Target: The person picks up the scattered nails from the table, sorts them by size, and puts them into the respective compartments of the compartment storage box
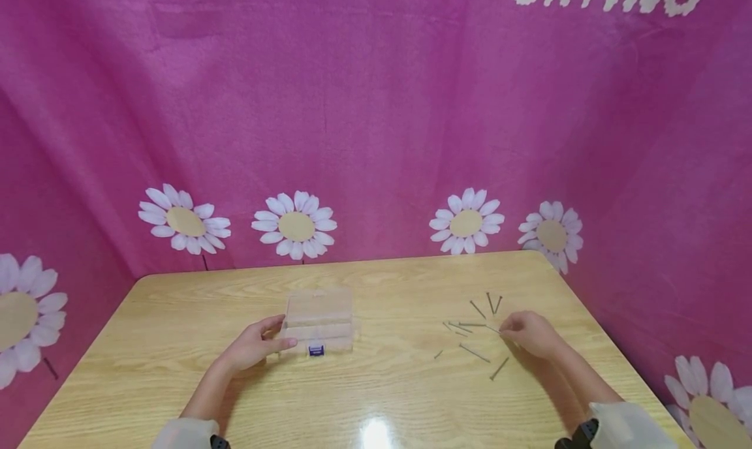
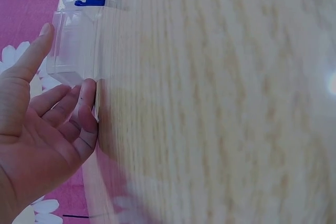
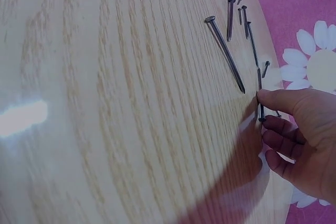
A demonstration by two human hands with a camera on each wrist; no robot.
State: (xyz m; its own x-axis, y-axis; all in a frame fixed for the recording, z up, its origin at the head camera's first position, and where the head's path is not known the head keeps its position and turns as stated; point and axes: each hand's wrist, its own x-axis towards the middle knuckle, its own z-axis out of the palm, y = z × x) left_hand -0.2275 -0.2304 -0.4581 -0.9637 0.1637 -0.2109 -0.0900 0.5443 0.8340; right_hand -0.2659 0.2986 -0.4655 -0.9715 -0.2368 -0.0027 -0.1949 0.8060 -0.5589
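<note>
A clear plastic box (image 1: pixel 320 331) with a blue latch (image 1: pixel 316 350) stands on the table, its lid (image 1: pixel 320 303) laid back. My left hand (image 1: pixel 255 346) holds the box's left end, thumb along the near side and fingers at the end wall; in the left wrist view the fingers (image 2: pixel 86 121) bend beside the box wall. On the right, my right hand (image 1: pixel 529 331) pinches a thin nail (image 3: pixel 262 109) near its head, low over the table. Several loose nails of different lengths lie around it, among them a long thick nail (image 3: pixel 226 53) and a shorter one (image 1: pixel 499 369).
The wooden table (image 1: pixel 376 384) has a bright light reflection near its front edge. A pink cloth (image 1: pixel 376 109) with daisies hangs behind and along both sides of the table.
</note>
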